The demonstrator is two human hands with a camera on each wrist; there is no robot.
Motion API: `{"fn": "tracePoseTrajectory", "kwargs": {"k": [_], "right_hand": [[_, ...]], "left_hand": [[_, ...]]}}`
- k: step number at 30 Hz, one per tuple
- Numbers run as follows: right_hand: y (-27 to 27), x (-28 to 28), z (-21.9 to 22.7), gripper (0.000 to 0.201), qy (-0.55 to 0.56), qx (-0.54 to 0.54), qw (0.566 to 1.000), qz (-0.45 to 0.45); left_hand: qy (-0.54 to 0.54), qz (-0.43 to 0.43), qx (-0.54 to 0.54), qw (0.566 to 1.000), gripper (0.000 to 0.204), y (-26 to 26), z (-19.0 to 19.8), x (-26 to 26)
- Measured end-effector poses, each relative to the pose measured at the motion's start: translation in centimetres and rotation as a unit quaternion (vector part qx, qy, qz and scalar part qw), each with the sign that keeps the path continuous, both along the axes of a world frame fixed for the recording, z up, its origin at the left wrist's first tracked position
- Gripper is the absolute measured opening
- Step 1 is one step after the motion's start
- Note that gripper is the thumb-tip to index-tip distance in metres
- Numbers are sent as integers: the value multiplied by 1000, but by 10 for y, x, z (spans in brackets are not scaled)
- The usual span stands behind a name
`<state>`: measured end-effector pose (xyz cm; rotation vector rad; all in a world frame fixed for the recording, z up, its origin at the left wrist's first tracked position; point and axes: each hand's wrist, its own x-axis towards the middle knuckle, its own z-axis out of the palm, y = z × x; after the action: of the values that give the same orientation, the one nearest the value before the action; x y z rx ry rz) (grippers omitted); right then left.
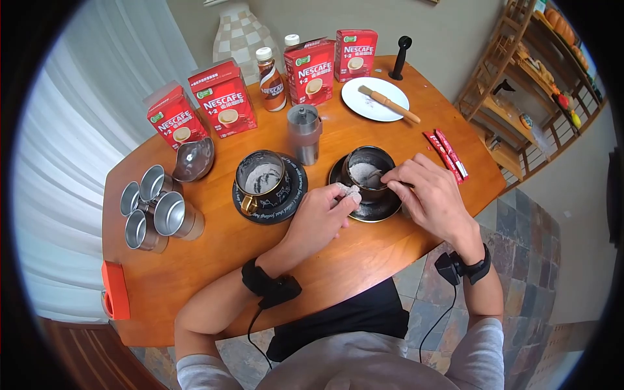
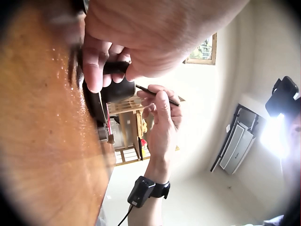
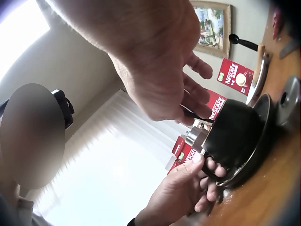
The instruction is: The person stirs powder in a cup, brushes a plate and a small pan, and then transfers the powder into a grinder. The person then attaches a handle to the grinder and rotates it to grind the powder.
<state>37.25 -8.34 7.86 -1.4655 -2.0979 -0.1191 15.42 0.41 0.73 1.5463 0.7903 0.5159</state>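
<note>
My left hand (image 1: 322, 218) holds the handle of a black cup (image 3: 235, 132), thumb on top and fingers tucked beneath. The cup stands on a black saucer (image 1: 378, 213), with pale powder inside it. From above, my right hand (image 1: 432, 195) pinches a slim dark spoon (image 2: 146, 89), whose lower end is down in the powder. White specks dust the saucer. To the left, a second black cup (image 1: 281, 193) with a gold handle (image 1: 249, 205) also contains pale powder and sits on a lettered black saucer (image 1: 300, 175).
Behind the cups stands a steel coffee grinder (image 1: 305, 143). Red Nescafe boxes (image 1: 224, 104) and a bottle (image 1: 271, 84) line the back. A brush (image 1: 390, 104) lies on a white plate (image 1: 354, 107). Metal cups (image 1: 188, 227) are left, red sachets (image 1: 448, 156) right.
</note>
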Motion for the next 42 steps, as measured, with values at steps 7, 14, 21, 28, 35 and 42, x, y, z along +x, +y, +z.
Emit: {"fn": "tracePoseTrajectory", "kwargs": {"k": [7,14,21,28,35,42], "right_hand": [[4,3,-7,7,14,0,1000,0],[10,3,-8,7,11,-8,1000,-1],[14,7,-14,7,35,-10,999,2],[23,11,-20,8,47,26,998,32],[41,15,-42,16,76,102,992,24],[45,17,-48,15,143,93,985,-14]], "left_hand": [[14,31,24,999,30,-6,9,1],[57,43,169,983,29,0,7,1],[92,84,447,886,15,4,20,4],[151,60,549,820,13,38,52,33],[289,-22,559,777,29,56,60,43],[255,-34,566,783,19,55,63,57]]}}
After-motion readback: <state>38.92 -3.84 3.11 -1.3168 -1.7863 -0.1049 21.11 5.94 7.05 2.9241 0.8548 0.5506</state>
